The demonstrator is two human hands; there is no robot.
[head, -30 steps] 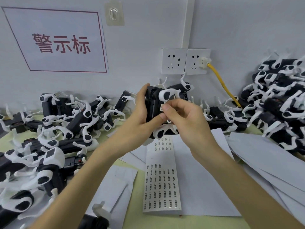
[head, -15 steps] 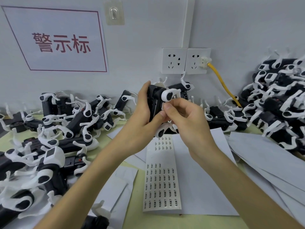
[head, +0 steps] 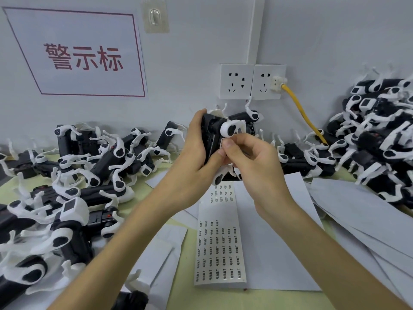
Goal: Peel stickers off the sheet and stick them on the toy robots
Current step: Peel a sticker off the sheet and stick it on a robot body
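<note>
Head view — left hand (head: 196,157) grips boxy black-white toy robot (head: 211,128); right hand (head: 257,166) pinches sticker (head: 221,142).

A pale green table (head: 279,299) bears toy robots (head: 98,166) heaped at both sides, papers (head: 266,253) and a sticker sheet (head: 220,249) between.

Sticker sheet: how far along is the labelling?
Done: a bare band on the sticker sheet shows stickers taken. In hand: left hand grips a toy robot, right hand fingers pinch a sticker against it. Left: many rows remain; robot piles either side, labelling unclear.
</note>
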